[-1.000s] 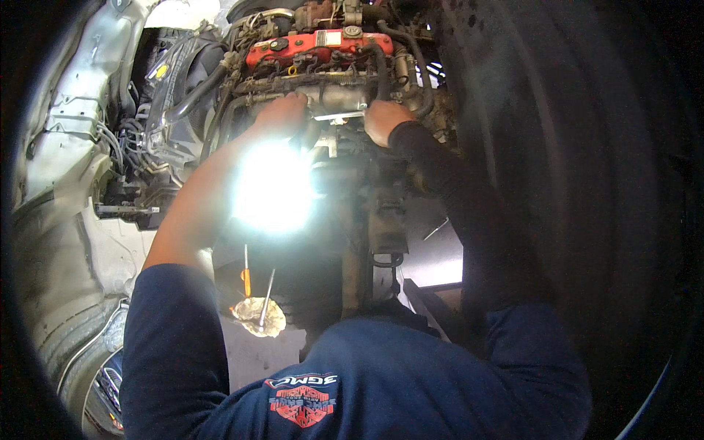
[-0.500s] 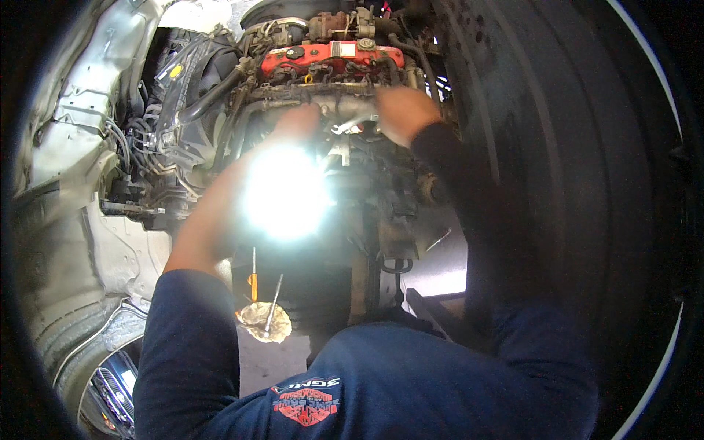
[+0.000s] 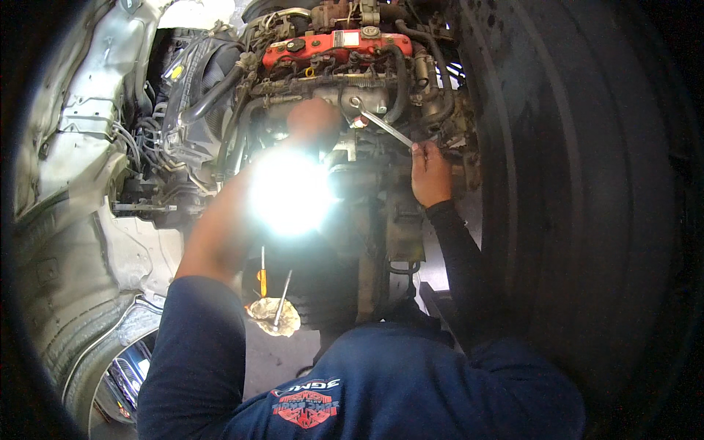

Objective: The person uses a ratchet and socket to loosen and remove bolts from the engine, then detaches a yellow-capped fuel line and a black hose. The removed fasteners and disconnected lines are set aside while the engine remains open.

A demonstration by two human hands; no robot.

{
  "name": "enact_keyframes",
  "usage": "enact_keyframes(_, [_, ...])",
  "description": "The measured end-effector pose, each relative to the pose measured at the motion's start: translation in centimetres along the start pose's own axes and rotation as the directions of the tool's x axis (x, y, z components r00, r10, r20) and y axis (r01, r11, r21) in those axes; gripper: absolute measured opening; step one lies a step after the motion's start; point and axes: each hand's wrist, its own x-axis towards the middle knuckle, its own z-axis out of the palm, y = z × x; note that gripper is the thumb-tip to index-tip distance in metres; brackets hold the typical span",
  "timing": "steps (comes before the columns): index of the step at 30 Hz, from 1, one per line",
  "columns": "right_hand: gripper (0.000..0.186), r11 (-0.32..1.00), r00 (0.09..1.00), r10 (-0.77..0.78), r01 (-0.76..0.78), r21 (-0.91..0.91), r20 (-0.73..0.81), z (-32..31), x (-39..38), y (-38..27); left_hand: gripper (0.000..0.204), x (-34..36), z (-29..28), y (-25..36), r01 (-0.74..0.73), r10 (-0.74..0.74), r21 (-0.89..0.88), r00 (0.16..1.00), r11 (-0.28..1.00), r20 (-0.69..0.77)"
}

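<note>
Work at the engine (image 3: 334, 82) looks unfinished, the grip of the right hand (image 3: 430, 176) clamped around a wrench (image 3: 387, 128), that of the left hand (image 3: 312, 121) impossible to tell.

grey floor (image 3: 275, 363) below | glaring white light (image 3: 291, 192) mid-view | dark panel (image 3: 565, 183) right

The person wore a navy-blue shirt (image 3: 411, 381), lower centre of the frame. Its left sleeve (image 3: 198, 337), lower left, ended near the elbow; the left forearm (image 3: 213, 238) was bare. A black, close-fitting sleeve (image 3: 459, 249), right of centre, ended at the bare right hand (image 3: 430, 176). White lettering (image 3: 315, 386) stood above a red badge-shaped emblem (image 3: 305, 411), bottom centre-left.
</note>
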Motion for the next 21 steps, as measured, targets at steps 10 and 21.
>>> enact_keyframes(10, [0.040,0.997,0.997,0.057,-0.055,0.056,-0.045,0.4,0.3,0.1,0.030,2.5,6.3,2.1,0.089,-0.077,0.025,0.951,0.996,-0.299])
enact_keyframes(21, [0.045,1.000,0.992,0.007,-0.005,-0.016,0.126,-1.8,1.4,0.3,0.043,-1.9,6.7,-0.2,-0.093,0.089,0.010,0.905,0.996,-0.416])
